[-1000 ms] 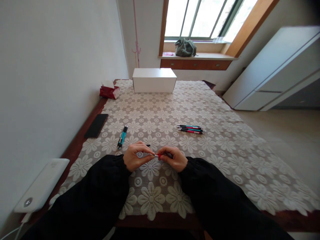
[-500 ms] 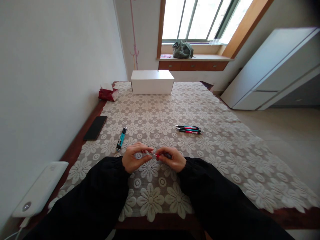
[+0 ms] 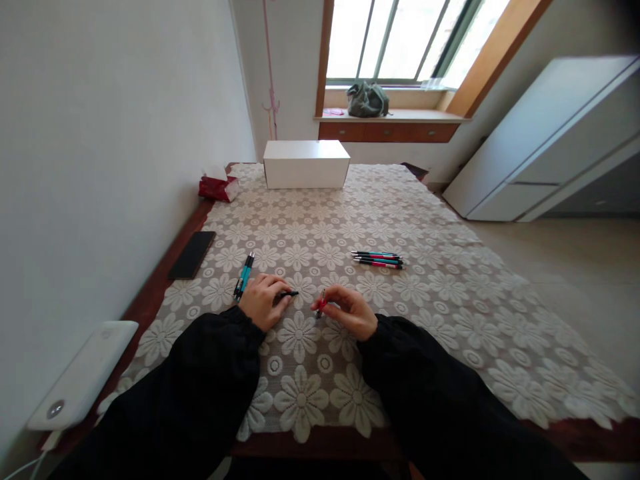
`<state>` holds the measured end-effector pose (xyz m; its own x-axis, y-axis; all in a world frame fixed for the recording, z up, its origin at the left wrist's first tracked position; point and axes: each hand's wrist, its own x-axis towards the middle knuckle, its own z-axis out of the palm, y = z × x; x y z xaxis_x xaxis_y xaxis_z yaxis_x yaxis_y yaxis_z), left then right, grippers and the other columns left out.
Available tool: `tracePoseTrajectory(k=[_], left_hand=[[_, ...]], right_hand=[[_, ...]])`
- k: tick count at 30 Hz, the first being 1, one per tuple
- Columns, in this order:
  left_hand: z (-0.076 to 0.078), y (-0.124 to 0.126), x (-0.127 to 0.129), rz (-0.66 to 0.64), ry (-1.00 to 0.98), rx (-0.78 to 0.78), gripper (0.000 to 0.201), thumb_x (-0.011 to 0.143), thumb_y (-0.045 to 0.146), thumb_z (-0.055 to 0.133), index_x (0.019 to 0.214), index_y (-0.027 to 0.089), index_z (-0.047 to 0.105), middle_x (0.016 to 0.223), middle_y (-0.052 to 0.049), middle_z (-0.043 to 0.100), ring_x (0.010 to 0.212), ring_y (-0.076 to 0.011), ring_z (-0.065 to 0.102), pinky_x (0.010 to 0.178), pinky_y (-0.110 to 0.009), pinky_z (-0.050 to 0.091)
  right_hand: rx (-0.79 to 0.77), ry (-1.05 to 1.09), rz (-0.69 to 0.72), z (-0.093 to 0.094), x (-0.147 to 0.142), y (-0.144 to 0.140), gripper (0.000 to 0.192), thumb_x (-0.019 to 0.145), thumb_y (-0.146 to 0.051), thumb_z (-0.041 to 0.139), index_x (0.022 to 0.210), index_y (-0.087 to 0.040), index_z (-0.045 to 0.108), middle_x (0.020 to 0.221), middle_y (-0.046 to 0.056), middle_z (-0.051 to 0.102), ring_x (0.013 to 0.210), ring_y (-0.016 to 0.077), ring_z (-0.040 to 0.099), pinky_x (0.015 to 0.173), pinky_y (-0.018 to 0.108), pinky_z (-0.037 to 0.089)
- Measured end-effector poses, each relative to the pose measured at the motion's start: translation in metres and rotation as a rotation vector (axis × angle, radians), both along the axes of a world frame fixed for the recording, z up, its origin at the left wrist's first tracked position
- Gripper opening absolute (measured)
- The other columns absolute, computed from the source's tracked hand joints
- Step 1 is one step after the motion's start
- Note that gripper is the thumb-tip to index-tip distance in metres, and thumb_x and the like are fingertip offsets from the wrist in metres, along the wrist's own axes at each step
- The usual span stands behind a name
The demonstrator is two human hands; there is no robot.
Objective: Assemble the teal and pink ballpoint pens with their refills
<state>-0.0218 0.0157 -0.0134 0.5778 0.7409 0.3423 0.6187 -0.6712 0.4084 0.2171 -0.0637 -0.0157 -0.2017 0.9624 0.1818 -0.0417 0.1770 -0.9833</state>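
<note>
at a lace-covered table facing a window, our left hand is gripping a black piece, our right hand a red piece.

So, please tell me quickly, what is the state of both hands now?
Left hand: at a black pen part; whether closed on it cannot be told.
Right hand: closed, holding a red pen part.

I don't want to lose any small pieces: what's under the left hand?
A dark slim piece juts out at the left hand, over the lace tablecloth. Its other end and whatever lies beneath the palm are covered.
</note>
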Motion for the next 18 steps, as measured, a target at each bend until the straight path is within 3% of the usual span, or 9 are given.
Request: tracePoseTrajectory(k=[9,18], left_hand=[[0.013,-0.007,0.003,0.001,-0.355,0.007,0.010,0.090,0.022,0.066,0.098,0.021,0.072,0.089,-0.004,0.074,0.084,-0.0206,0.066,0.081,-0.037,0.055],[0.024,-0.017,0.004,-0.067,-0.533,-0.005,0.009,0.091,0.021,0.066,0.097,0.020,0.072,0.090,-0.006,0.073,0.082,-0.0187,0.066,0.076,-0.035,0.055]], right_hand=[[0.157,-0.265,-0.245,0.003,0.004,0.001,0.016,0.092,-0.037,0.065,0.096,-0.022,0.070,0.087,0.004,0.076,0.086,0.0204,0.068,0.085,0.036,0.051],[0.129,-0.358,-0.277,0.001,0.002,0.003,0.014,0.089,-0.032,0.065,0.094,-0.021,0.072,0.080,0.002,0.072,0.076,0.0181,0.064,0.076,0.032,0.050]])
